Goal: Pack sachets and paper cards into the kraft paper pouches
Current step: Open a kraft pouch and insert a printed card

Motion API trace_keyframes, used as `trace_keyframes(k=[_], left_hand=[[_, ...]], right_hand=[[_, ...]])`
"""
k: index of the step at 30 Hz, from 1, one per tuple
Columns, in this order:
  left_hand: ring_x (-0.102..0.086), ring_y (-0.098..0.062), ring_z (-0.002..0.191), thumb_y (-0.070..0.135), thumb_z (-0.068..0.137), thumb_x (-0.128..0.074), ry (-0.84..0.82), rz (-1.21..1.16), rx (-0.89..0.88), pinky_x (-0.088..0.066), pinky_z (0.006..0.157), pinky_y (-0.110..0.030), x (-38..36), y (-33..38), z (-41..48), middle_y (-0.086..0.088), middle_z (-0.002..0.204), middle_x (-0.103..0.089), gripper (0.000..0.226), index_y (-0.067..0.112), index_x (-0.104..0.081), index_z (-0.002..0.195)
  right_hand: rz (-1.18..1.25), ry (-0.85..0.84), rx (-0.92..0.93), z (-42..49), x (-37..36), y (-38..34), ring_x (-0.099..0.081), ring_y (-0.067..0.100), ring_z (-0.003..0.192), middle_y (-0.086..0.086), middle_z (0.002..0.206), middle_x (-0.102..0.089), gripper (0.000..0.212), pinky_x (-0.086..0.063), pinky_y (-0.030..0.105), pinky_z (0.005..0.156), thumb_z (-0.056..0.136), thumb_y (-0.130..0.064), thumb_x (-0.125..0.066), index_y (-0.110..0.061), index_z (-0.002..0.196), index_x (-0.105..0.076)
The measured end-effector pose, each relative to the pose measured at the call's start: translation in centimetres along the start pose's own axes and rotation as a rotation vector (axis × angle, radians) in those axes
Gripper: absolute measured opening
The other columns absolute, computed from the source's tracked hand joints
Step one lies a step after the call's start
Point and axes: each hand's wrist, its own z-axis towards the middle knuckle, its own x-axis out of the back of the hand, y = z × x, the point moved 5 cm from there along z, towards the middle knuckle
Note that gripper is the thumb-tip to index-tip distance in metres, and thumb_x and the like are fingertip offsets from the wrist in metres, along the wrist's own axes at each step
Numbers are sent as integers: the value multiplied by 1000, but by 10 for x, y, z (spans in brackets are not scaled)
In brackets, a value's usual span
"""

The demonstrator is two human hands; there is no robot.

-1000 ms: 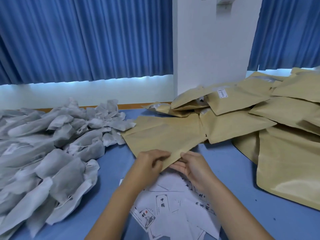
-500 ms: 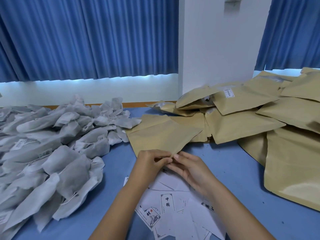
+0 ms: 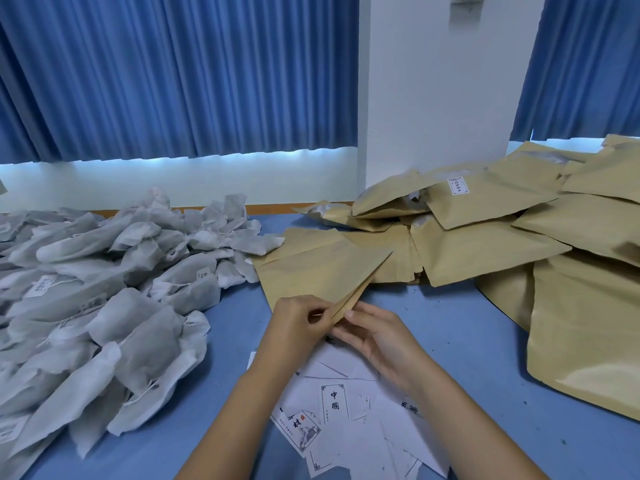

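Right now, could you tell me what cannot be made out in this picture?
Head view:
Kraft pouch: inside hidden by its own walls.
Right hand: grip unclear, fingertips tucked behind the left hand.
Paper cards: partly under the forearms, print too small.
Sachets: pile cut by the left edge.
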Motion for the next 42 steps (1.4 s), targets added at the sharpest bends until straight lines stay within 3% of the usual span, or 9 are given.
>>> trace_keyframes(k=[4, 11, 16, 21, 25, 30, 34, 38, 42], left_hand=[[-61, -15, 79, 13, 85, -65, -33, 204, -16, -46, 72, -24, -17, 4, 1, -3, 88, -66, 11, 8, -73, 90], [-47, -14, 65, 10, 85, -57, 12, 211, 31, -33, 57, -23, -19, 10, -1, -1, 74, -55, 8, 8, -55, 77], [-49, -18, 89, 12, 87, -53, -51, 408, 29, -38, 72, -26, -22, 14, 0, -4, 94, -54, 10, 6, -57, 94], [-48, -22, 86, 11, 89, -51, 124, 382, 11, -38, 71, -32, -11, 26, -6, -9, 88, -55, 12, 2, -56, 84], [-47, -31, 64, 12, 91, -52, 369, 181, 222, -28, 56, -33, 15, 3, -5, -14, 66, -53, 16, 4, -48, 78], [-53, -15, 79, 32, 87, -55, 45, 491, 165, -39, 62, -30, -4, 1, -6, 11, 99, -48, 26, 32, -47, 111], [-55, -21, 83, 16, 87, -51, -63, 556, -39, -36, 64, -27, -19, 16, -7, 6, 117, -48, 50, 41, -51, 131], [-70, -24, 82, -12, 59, -50, 263, 377, -257, -55, 63, -27, 6, 37, -7, -5, 110, -69, 57, 16, -76, 101], [-63, -4, 87, -13, 50, -40, 593, 171, -230, -49, 72, -12, 48, 31, -12, -1, 98, -73, 51, 7, -77, 79]], right_hand=[[-47, 110, 36, -1, 0, 4, -70, 14, 70, 13, 77, -70, 17, -56, 23, 63, 93, 4, -47, 2, 85, -62], [-144, 194, 92, 3, 6, 7, -70, 17, 65, 10, 76, -72, 18, -56, 24, 60, 92, 4, -46, 1, 88, -64], [-396, 213, 96, 6, 6, 7, -69, 22, 72, 13, 78, -72, 24, -56, 35, 79, 90, 6, -43, 1, 88, -66], [-371, 187, 130, 5, -2, -1, -70, 22, 85, 20, 97, -71, 22, -54, 37, 87, 94, 1, -44, 2, 97, -66], [-311, 204, 90, 3, -4, 7, -69, 30, 91, 20, 95, -70, 22, -55, 39, 88, 94, 7, -41, 2, 94, -62], [-317, 242, 99, 5, -4, 8, -69, 28, 79, 24, 84, -68, 17, -58, 42, 81, 85, 8, -45, 9, 86, -62], [-269, 277, 70, -1, 3, 3, -70, 25, 69, 19, 81, -71, 15, -56, 31, 56, 88, -10, -57, -3, 96, -67], [-453, 342, 89, -5, 14, -8, -48, 17, 34, 9, 44, -56, 23, -32, 17, 35, 90, -3, -36, -4, 90, -59], [-357, 317, 29, 2, 18, -6, -39, 15, 35, 5, 46, -54, 60, -27, 19, 34, 85, 12, -25, -28, 117, -57]])
